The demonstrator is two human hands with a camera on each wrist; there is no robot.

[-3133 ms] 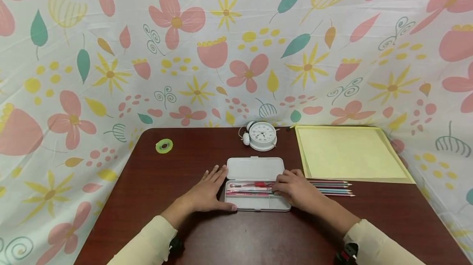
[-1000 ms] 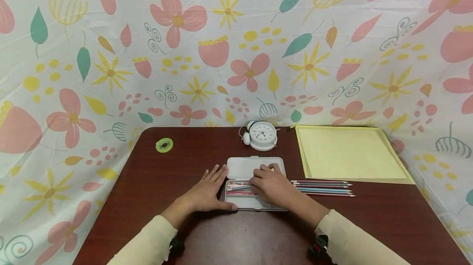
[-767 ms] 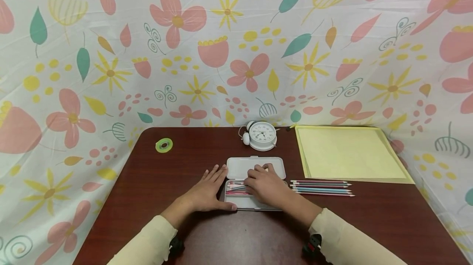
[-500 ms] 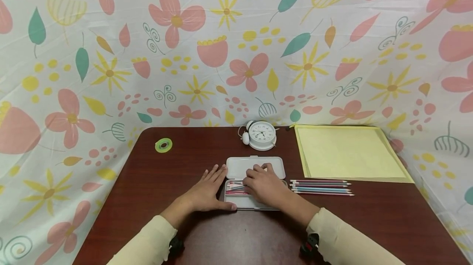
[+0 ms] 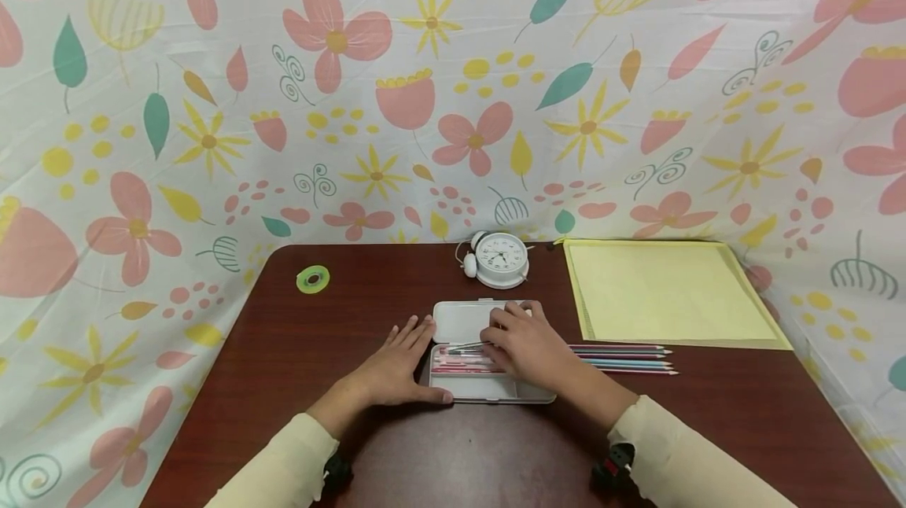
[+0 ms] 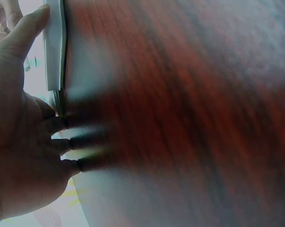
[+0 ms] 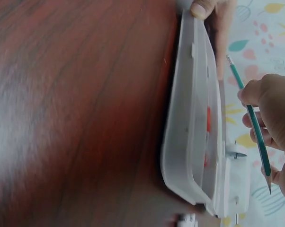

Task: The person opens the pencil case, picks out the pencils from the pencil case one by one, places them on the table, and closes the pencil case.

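Observation:
A white pencil case (image 5: 474,389) lies on the table with its lid (image 5: 456,321) folded back. Pens and pencils (image 5: 460,366) fill its rear compartment. My left hand (image 5: 392,373) rests at the case's left side, fingers straight, thumb on the front left corner; the left wrist view shows that thumb (image 6: 31,26) along the case edge. Above the case, my right hand (image 5: 527,347) pinches a green pencil (image 7: 259,137), eraser end to the left and sharpened tip to the right. Fingers and palm hide part of the case's right half.
Several pencils (image 5: 630,365) lie side by side right of the case. A white alarm clock (image 5: 501,256) stands behind it. At the back right is a yellow sheet-like pad or folder (image 5: 679,292); a green tape roll (image 5: 313,279) lies back left.
My right hand went left from the case's right end to over its middle, then shifted slightly right and back with the green pencil. My left hand has stayed in place.

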